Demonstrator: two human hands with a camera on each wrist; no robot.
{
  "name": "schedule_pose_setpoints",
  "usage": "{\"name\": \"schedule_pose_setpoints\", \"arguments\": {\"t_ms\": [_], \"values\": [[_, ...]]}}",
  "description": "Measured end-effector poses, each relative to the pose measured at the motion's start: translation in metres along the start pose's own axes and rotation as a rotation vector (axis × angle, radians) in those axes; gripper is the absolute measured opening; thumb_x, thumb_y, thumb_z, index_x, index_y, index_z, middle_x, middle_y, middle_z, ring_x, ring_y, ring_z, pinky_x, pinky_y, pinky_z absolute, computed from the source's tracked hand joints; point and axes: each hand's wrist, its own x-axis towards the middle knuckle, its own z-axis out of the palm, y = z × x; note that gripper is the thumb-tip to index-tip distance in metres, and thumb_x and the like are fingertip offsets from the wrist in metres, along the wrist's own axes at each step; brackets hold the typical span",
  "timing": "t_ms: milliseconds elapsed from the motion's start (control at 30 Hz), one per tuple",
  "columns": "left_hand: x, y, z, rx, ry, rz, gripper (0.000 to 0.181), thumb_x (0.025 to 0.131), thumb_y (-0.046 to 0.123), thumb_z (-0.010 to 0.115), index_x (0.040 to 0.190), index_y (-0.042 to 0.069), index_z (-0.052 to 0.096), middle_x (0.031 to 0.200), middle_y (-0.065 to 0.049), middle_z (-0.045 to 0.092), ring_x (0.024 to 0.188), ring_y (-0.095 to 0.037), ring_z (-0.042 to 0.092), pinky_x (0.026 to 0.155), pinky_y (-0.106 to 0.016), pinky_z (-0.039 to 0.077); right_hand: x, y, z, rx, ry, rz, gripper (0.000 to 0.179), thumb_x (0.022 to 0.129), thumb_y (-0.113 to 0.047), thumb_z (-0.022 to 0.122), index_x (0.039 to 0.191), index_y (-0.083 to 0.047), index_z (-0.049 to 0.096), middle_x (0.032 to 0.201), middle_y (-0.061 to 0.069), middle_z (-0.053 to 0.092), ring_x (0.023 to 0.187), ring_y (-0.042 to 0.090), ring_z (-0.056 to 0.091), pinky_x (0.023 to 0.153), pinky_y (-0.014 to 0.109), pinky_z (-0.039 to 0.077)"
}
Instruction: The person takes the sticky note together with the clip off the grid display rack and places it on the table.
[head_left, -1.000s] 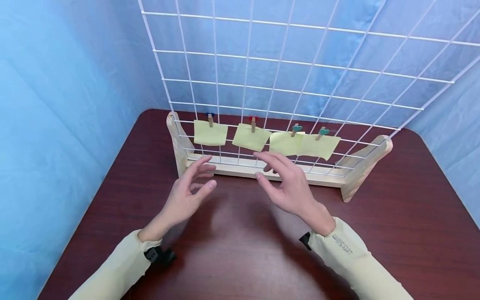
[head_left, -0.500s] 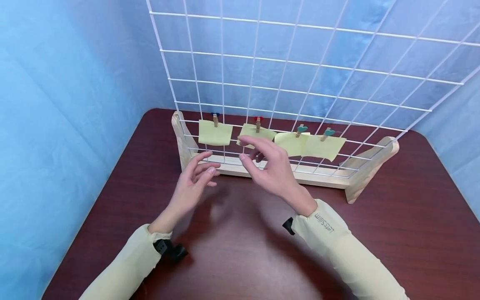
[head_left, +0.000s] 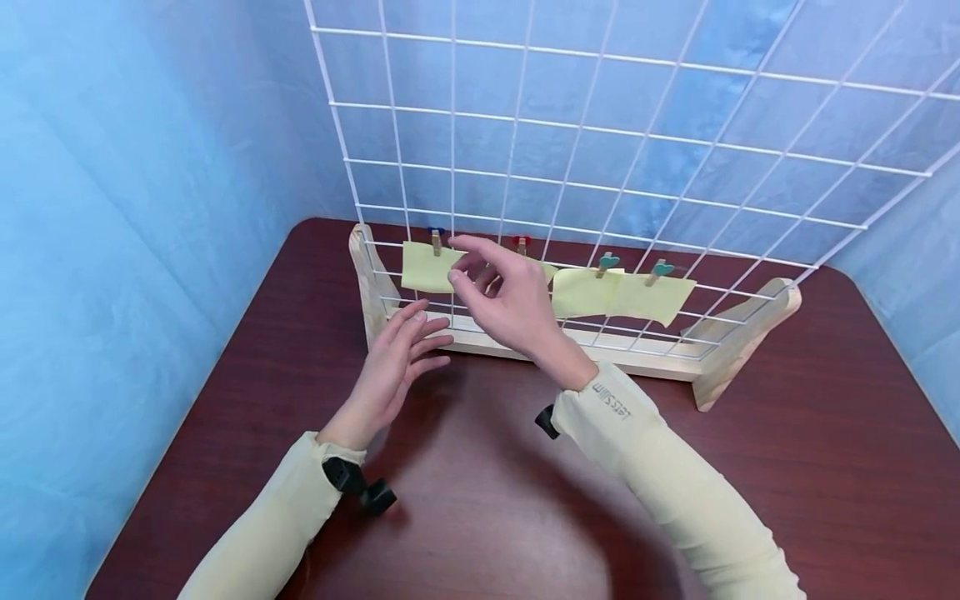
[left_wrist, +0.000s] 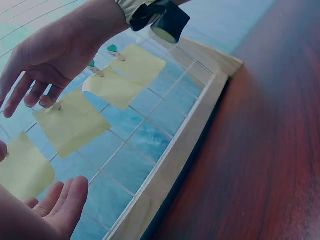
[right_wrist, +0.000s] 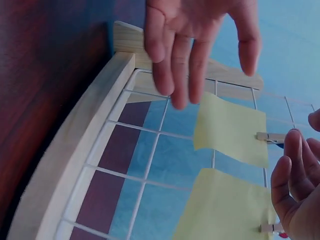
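Note:
Pale yellow sticky notes hang in a row on a white wire grid, pinned by small wooden clothespins. The leftmost note has a clothespin with a dark blue decoration. My right hand is raised before the grid, thumb and fingers loosely bent with nothing between them; its fingertips are close to that clothespin. It partly covers the second note, whose clothespin has a red decoration. My left hand hovers lower left, fingers extended and spread, below the leftmost note; it holds nothing.
Two more notes hang to the right under clothespins with teal hearts. A wooden base with shaped end pieces supports the grid on a dark red-brown table. Blue cloth surrounds it.
My right hand has moved left and up, from the third note across the second toward the leftmost one. The left hand has shifted slightly, its fingers spreading. The view has drifted a little.

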Motion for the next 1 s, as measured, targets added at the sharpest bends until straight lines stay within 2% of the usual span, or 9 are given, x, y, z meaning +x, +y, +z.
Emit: {"name": "schedule_pose_setpoints", "arguments": {"t_ms": [200,433,600,800,1000], "values": [[0.010,-0.001,-0.001,-0.090,-0.020,-0.063,0.063,0.090,0.040,0.049,0.140,0.012,0.022,0.130,-0.013,0.047,0.119,-0.031,0.045,0.090,-0.038,0.044,0.016,-0.002,0.010,-0.041,-0.024,0.028,0.036,0.083,-0.022,0.060,0.118,-0.015,0.059,0.082,-0.005,0.067,0.053,0.001,0.053,0.052,0.020,0.044],[0.020,-0.003,0.000,-0.213,-0.001,-0.081,0.049,0.090,0.037,0.050,0.130,0.014,0.032,0.127,-0.014,0.050,0.119,-0.031,0.045,0.095,-0.040,0.040,0.028,-0.005,0.019,-0.161,-0.070,0.059,0.041,0.083,-0.026,0.057,0.123,-0.016,0.055,0.079,-0.010,0.066,0.049,-0.002,0.050,0.053,0.018,0.041],[0.025,-0.003,0.003,-0.291,0.004,-0.092,0.045,0.090,0.035,0.049,0.128,0.014,0.037,0.127,-0.014,0.050,0.119,-0.030,0.045,0.094,-0.038,0.041,0.033,-0.007,0.021,-0.279,-0.079,0.081,0.042,0.083,-0.027,0.054,0.124,-0.016,0.054,0.077,-0.011,0.065,0.044,-0.001,0.046,0.050,0.019,0.037],[0.029,-0.004,0.003,-0.333,0.026,-0.072,0.037,0.091,0.032,0.049,0.124,0.015,0.041,0.118,-0.008,0.056,0.106,-0.022,0.056,0.094,-0.036,0.041,0.037,-0.007,0.022,-0.358,-0.084,0.101,0.034,0.085,-0.024,0.049,0.117,-0.016,0.059,0.075,-0.009,0.066,0.043,0.006,0.044,0.046,0.024,0.035],[0.032,-0.005,0.003,-0.365,0.046,-0.052,0.024,0.093,0.026,0.046,0.114,0.014,0.044,0.104,-0.003,0.062,0.095,-0.016,0.061,0.093,-0.033,0.042,0.040,-0.007,0.024,-0.365,-0.081,0.101,0.025,0.087,-0.021,0.050,0.107,-0.016,0.065,0.079,-0.007,0.068,0.053,0.004,0.052,0.050,0.024,0.039]]}}
